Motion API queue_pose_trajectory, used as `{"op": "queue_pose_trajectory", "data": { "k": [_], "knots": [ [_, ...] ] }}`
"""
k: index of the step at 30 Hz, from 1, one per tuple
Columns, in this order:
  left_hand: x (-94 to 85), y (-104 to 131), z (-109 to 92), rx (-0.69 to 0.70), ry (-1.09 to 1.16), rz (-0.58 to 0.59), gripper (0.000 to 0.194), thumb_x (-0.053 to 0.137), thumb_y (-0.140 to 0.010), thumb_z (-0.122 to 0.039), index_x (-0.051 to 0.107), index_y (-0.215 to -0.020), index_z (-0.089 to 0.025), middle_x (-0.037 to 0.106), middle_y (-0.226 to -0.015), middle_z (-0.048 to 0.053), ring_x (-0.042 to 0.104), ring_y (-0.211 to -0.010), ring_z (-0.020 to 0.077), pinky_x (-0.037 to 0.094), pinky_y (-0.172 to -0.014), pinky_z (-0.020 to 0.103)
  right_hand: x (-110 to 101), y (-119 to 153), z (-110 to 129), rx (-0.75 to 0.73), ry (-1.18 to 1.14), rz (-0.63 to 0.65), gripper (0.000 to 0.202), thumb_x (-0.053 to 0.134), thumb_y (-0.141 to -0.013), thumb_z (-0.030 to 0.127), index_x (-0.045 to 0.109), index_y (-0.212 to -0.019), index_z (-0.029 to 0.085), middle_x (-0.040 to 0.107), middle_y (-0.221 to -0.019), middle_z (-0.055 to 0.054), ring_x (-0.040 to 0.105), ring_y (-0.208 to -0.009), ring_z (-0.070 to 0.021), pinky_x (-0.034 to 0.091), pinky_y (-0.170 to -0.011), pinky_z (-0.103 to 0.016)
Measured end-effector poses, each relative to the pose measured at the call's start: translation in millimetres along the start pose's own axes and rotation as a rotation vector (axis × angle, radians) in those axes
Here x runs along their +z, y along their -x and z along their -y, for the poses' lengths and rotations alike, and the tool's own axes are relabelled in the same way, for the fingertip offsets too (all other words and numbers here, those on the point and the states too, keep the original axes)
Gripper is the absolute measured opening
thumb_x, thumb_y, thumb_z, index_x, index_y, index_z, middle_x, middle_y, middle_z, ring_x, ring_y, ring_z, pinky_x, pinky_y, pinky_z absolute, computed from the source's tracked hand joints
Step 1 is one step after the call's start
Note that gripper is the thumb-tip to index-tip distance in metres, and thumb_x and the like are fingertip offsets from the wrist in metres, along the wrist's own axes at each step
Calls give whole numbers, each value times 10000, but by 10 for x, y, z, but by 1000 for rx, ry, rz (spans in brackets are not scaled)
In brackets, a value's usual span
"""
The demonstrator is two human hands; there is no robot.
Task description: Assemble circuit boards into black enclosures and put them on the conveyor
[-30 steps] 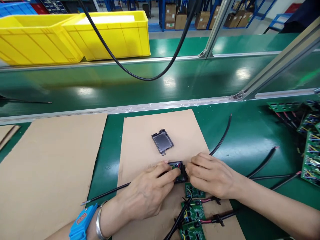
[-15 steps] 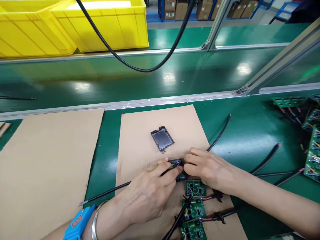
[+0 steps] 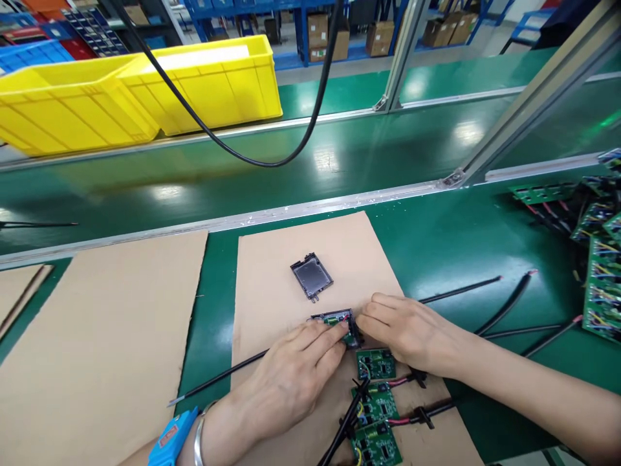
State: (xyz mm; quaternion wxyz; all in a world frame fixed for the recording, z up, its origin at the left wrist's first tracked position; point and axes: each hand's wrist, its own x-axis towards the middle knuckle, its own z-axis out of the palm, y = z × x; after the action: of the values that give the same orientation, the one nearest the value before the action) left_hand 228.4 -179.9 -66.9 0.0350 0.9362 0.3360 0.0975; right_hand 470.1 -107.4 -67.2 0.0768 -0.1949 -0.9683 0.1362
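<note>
A small green circuit board [image 3: 334, 319] sits in a black plastic housing [image 3: 358, 336] on the cardboard. My left hand [image 3: 295, 369] lies over its left part, closed, with the fingertips pressed on the board. At the housing's right end my right hand [image 3: 402, 327] is pinched round a black cable [image 3: 460, 289], which comes out beyond the knuckles; the fingertips hide the grip point. Another black cable [image 3: 223, 373] runs out to the left from under my left hand. Just behind lies a second black housing part [image 3: 312, 276], hollow side up.
Three green boards with cables [image 3: 376, 404] lie in a column nearest me. More wired boards [image 3: 604, 285] are piled at the right. A second cardboard sheet [image 3: 121, 323] lies left. Yellow bins [image 3: 208, 84] stand behind the metal rail, and a black cable [image 3: 272, 163] hangs in front.
The view has tilted up and shifted slightly. The cable beyond my right hand now points lower and farther right. My left fingers have moved a little, showing more of the board.
</note>
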Motion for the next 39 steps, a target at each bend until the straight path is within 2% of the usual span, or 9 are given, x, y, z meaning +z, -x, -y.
{"op": "queue_pose_trajectory", "data": {
  "k": [5, 11, 19, 26, 29, 32, 34, 37, 39],
  "knots": [
    [3, -58, -59, -1, -51, 86, 435, 387, -908, -81, 494, -1330, -86, 467, -1445, 119, 548, -1107, 255, 479, -959, 389, 17, -30, -27, -18, 25, 4, 281, 379, -787, -55, 557, -830, 159, 540, -804, -55, 435, -745, -201, 338, -603, -323],
    [36, -185, -229, -31, -182, 122, 460, 351, -907, -81, 437, -1346, 23, 643, -1141, 187, 570, -1013, 266, 470, -916, 379, 13, -65, -36, 15, -33, -14, 247, 405, -820, -26, 572, -793, 154, 552, -792, -53, 431, -707, -187, 325, -597, -313],
    [-137, -71, -48, -177, 265, -29, 559, 429, -869, -102, 349, -1421, -61, 579, -1192, 170, 519, -1087, 252, 473, -945, 418, -73, -33, -139, 113, -174, -47, 125, 534, -912, 139, 656, -908, 166, 584, -911, -65, 492, -874, -192, 406, -796, -319],
    [-26, 140, 26, -368, 214, -110, 604, 593, -868, -290, 359, -1392, -101, 563, -1205, 176, 535, -1084, 301, 519, -890, 500, -92, 17, -134, 119, -154, -67, 109, 502, -900, 123, 608, -900, 150, 596, -912, -72, 516, -864, -197, 433, -806, -336],
    [-197, 51, 285, -399, 233, -130, 499, 521, -899, -250, 384, -1363, -131, 532, -1230, 164, 573, -1055, 260, 546, -861, 439, -298, -117, -363, 93, -29, -139, 167, 452, -917, 131, 613, -956, 157, 621, -912, -74, 533, -838, -202, 430, -767, -346],
    [-545, -254, 868, -454, 132, -152, 482, 494, -922, -284, 387, -1372, -151, 519, -1261, 148, 598, -1024, 240, 549, -839, 395, -708, -406, -880, 149, 141, -248, 173, 492, -885, 147, 638, -975, 171, 651, -948, -80, 544, -886, -228, 427, -784, -367],
    [-714, -533, 1321, -510, -24, -141, 510, 512, -909, -282, 395, -1379, -124, 488, -1342, 162, 538, -1173, 280, 464, -987, 430, -966, -635, -1244, 236, 265, -331, 194, 513, -877, 160, 655, -1009, 168, 663, -971, -84, 534, -943, -264, 422, -818, -413],
    [-715, -838, 1797, -616, -134, -164, 560, 498, -905, -246, 344, -1414, -71, 368, -1467, 224, 330, -1368, 372, 262, -1106, 561, -1126, -852, -1540, 411, 386, -463, 295, 539, -860, 155, 642, -1136, 140, 629, -1107, -136, 491, -1040, -332, 418, -818, -482],
    [-586, -858, 1867, -631, -132, -154, 589, 525, -892, -260, 341, -1420, -71, 280, -1520, 245, 273, -1389, 415, 209, -1093, 622, -1064, -824, -1496, 428, 372, -488, 322, 551, -863, 156, 629, -1172, 117, 612, -1124, -161, 485, -1036, -333, 422, -829, -491]
  ]
}}
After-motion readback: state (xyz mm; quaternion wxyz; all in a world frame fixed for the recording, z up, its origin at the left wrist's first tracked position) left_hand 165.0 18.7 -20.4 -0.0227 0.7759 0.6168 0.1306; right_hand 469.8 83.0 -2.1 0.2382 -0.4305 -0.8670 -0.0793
